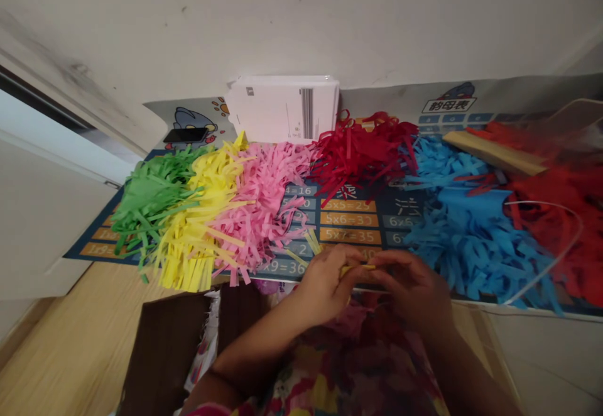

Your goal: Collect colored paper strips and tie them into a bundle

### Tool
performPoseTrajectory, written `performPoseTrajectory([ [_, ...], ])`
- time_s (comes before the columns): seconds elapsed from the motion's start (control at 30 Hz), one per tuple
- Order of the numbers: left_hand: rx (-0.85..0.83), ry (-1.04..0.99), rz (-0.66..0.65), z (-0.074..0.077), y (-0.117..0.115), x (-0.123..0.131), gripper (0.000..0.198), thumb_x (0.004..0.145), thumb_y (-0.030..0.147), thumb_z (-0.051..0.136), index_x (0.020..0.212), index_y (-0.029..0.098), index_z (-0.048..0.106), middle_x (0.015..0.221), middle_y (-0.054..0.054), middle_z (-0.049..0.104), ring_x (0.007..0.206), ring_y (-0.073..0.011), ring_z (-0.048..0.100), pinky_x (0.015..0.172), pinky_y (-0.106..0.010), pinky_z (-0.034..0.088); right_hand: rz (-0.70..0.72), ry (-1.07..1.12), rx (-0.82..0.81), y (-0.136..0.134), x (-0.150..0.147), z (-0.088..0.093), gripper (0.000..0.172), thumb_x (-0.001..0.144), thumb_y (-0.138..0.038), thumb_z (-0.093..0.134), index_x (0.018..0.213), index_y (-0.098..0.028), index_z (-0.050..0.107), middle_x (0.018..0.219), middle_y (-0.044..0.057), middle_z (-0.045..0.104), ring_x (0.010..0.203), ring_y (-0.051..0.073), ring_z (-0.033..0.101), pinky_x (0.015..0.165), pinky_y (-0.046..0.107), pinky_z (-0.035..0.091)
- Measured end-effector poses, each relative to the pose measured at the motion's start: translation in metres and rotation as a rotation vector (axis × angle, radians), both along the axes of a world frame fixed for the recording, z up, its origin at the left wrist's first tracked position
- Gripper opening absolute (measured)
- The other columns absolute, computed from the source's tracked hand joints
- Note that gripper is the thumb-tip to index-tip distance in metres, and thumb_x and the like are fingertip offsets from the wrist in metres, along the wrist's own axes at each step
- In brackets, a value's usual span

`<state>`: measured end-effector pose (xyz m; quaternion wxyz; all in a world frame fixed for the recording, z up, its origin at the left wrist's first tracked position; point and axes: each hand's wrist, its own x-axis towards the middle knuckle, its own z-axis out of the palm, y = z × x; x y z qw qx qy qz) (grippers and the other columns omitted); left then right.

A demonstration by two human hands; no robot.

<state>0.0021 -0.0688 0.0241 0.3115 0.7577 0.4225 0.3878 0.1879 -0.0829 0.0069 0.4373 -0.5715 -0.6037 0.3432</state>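
Note:
At the table's front edge, my left hand (332,281) is closed on a yellow paper strip (351,269), whose fringed ends (311,242) stick out past the knuckles to the left. My right hand (412,281) meets it from the right, its fingertips pinched on the strip's other end. Fringed paper bunches lie behind and beside the hands: green (153,193), yellow (202,215), pink (264,196), dark red (367,152), blue (475,234) and bright red (565,215).
A white box (287,108) stands against the wall, with a black phone (187,136) to its left. A tan strip (494,152) and a thin white cord (549,268) lie at the right. Below the table is a brown box (162,353).

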Motion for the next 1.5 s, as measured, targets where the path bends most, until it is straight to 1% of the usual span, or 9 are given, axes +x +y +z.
performPoseTrajectory([
  [0.33,0.068,-0.071,-0.004,0.002,0.007,0.001,0.009,0.091,0.025,0.064,0.087,0.018,0.067,0.084,-0.006,0.073,0.079,-0.0173,0.068,0.072,-0.029,0.052,-0.073,-0.037,0.060,-0.004,-0.001,-0.001,0.015,0.084,-0.040,0.069,0.087,-0.026,0.072,0.083,0.002,0.074,0.078,0.020,0.070,0.073,0.033,0.057],
  [0.6,0.441,-0.018,0.065,-0.001,0.003,0.009,0.013,0.093,0.017,0.060,0.095,0.024,0.071,0.090,-0.001,0.078,0.084,-0.0148,0.072,0.101,-0.039,0.045,-0.173,0.005,0.137,-0.008,-0.004,0.006,0.018,0.083,-0.042,0.070,0.089,-0.025,0.072,0.080,0.003,0.074,0.075,0.020,0.070,0.072,0.034,0.058],
  [0.87,0.381,0.007,0.053,-0.004,0.003,0.019,0.015,0.092,0.017,0.060,0.097,0.025,0.072,0.095,-0.003,0.078,0.090,-0.0158,0.072,0.101,-0.038,0.049,-0.223,-0.003,0.122,-0.014,-0.004,0.003,0.019,0.083,-0.044,0.070,0.087,-0.025,0.072,0.082,0.004,0.075,0.076,0.022,0.071,0.072,0.035,0.058],
  [1.0,0.300,0.006,0.046,-0.008,0.007,0.026,0.004,0.090,0.020,0.063,0.089,0.020,0.067,0.087,-0.004,0.076,0.084,-0.0174,0.071,0.093,-0.038,0.053,-0.113,-0.126,0.234,-0.014,0.001,0.003,0.012,0.090,-0.035,0.063,0.088,-0.026,0.071,0.084,0.002,0.075,0.078,0.019,0.071,0.072,0.031,0.056],
  [1.1,0.231,0.011,0.043,-0.007,0.011,0.024,0.004,0.088,0.021,0.065,0.086,0.020,0.067,0.081,-0.003,0.074,0.077,-0.0169,0.071,0.071,-0.027,0.057,-0.051,-0.344,0.387,0.009,0.048,0.012,0.015,0.091,-0.035,0.063,0.098,-0.026,0.072,0.095,0.003,0.075,0.089,0.020,0.070,0.081,0.034,0.054],
  [1.17,0.183,-0.018,0.031,-0.005,0.015,0.019,0.002,0.086,0.021,0.068,0.085,0.021,0.070,0.080,-0.003,0.074,0.075,-0.0161,0.072,0.066,-0.024,0.057,-0.241,-0.540,0.411,0.035,0.102,0.023,0.021,0.090,-0.038,0.064,0.100,-0.022,0.073,0.098,0.007,0.074,0.093,0.022,0.067,0.084,0.037,0.052],
  [1.23,0.134,-0.053,0.000,-0.002,0.020,0.016,0.006,0.086,0.023,0.069,0.082,0.022,0.073,0.079,-0.002,0.074,0.073,-0.0160,0.072,0.065,-0.023,0.057,-0.420,-0.844,0.298,0.064,0.160,0.035,0.024,0.089,-0.036,0.063,0.098,-0.018,0.075,0.103,0.013,0.071,0.098,0.027,0.063,0.087,0.041,0.048],
  [1.3,0.079,-0.081,-0.029,0.000,0.023,0.015,0.012,0.087,0.025,0.067,0.079,0.022,0.075,0.077,-0.003,0.074,0.071,-0.0161,0.072,0.063,-0.023,0.058,-0.414,-1.062,0.139,0.092,0.205,0.041,0.016,0.086,-0.027,0.064,0.092,-0.019,0.076,0.099,0.013,0.070,0.097,0.029,0.060,0.085,0.043,0.044],
  [1.5,-0.023,-0.203,-0.049,-0.002,0.024,0.018,0.016,0.090,0.027,0.064,0.082,0.023,0.077,0.082,-0.005,0.074,0.078,-0.0175,0.072,0.068,-0.025,0.058,-0.385,-1.131,0.071,0.126,0.243,0.047,0.022,0.081,-0.023,0.067,0.060,-0.017,0.068,0.080,0.012,0.068,0.089,0.026,0.061,0.078,0.039,0.041],
])
